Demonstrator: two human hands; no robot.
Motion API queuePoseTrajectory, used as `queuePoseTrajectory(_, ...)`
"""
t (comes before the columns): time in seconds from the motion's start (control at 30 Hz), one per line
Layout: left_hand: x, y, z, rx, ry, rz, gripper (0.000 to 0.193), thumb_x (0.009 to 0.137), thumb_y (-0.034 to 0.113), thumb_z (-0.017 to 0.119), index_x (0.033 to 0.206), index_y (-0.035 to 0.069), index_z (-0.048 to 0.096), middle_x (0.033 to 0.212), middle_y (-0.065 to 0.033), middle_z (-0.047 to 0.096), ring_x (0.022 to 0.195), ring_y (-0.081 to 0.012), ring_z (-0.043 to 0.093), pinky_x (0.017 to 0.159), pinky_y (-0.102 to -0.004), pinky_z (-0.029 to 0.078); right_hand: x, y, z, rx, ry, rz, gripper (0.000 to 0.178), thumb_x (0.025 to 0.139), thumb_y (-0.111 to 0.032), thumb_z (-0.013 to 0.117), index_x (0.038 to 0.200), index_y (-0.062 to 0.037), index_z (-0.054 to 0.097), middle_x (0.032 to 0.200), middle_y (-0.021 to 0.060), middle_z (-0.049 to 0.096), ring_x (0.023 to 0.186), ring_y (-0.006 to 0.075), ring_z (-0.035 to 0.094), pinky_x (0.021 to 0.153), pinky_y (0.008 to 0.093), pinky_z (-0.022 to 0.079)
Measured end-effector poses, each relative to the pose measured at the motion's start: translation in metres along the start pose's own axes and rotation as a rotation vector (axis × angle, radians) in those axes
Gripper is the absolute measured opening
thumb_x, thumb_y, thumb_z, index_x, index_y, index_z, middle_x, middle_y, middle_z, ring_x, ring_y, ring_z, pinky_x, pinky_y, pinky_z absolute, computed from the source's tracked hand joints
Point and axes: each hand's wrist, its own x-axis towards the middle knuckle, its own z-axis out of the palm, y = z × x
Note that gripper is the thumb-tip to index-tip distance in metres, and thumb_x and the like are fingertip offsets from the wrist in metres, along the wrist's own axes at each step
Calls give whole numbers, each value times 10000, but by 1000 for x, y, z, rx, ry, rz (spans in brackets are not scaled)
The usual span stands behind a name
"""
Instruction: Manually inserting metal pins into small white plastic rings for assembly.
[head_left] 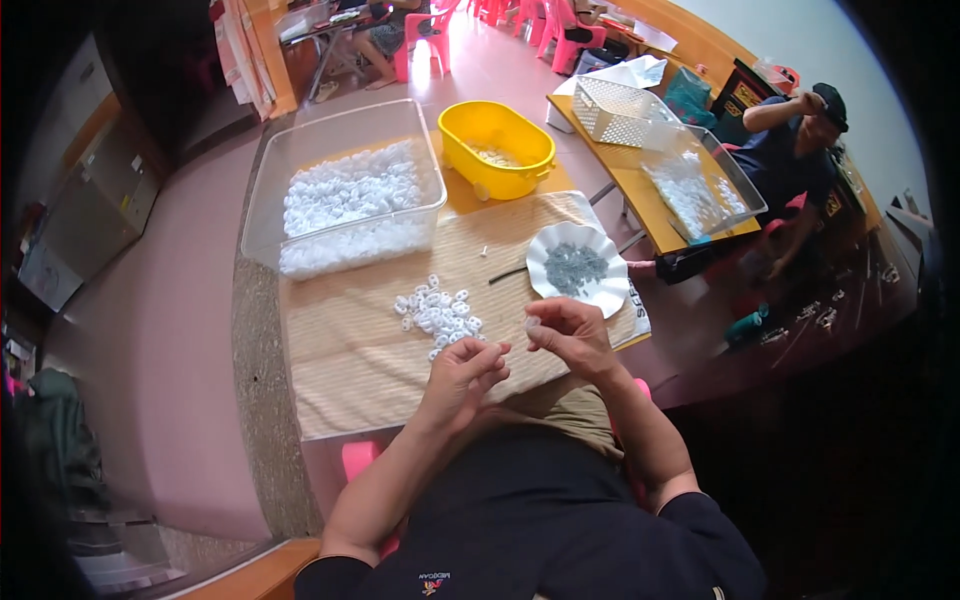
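Note:
My left hand is held over the near part of the cloth-covered table, thumb and fingers pinched together. What it holds, if anything, is too small to make out. Just to its right, my right hand is closed in a pinch, with a small whitish piece at its fingertips. A loose pile of small white plastic pieces with holes lies beyond my left hand. Behind my right hand sits a white wavy-rimmed dish holding many small grey parts. A thin dark stick lies against the dish's left side.
A large clear bin of white pieces stands at the table's far left, beside a yellow tub. One tiny white piece lies alone on the cloth. At right, a person sits by another table with a clear bin and white basket.

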Motion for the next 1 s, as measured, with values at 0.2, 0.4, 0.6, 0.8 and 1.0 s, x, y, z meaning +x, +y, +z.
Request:
queuePoseTrajectory(0.2,-4,5,4,-30,24,-9,72,880,73,659,875,36,598,959,-111,658,799,-127,618,768,-281,541,24,-23,6,-5,-54,-155,268,872,-10,651,1131,24,591,887,26,593,801,89,590,725,259,563)
queuePoseTrajectory(0.4,0,6,-2,-53,10,17,76,877,90,667,857,60,600,923,-75,675,764,-101,620,724,-256,546,42,-44,21,-206,-71,-282,231,872,-3,654,1093,34,601,860,19,561,784,68,561,697,201,500)
queuePoseTrajectory(0.6,0,11,-1,-57,59,7,71,875,81,667,865,52,603,954,-92,667,765,-111,615,730,-269,546,51,-53,28,-299,-32,-429,239,851,29,654,1086,26,609,886,34,599,768,67,551,686,199,476)
queuePoseTrajectory(0.8,-3,13,-2,-43,66,19,98,867,92,681,864,39,598,1000,-119,647,770,-119,613,738,-278,549,73,-75,13,-597,320,-675,209,832,-21,688,1033,-6,634,809,68,627,667,97,586,606,201,474)
queuePoseTrajectory(1.0,-2,8,0,1,95,9,96,863,82,682,861,38,598,983,-115,647,757,-115,614,732,-278,555,166,-72,-31,-686,585,-761,226,859,-95,688,1063,-4,657,806,60,655,689,116,622,600,223,501)
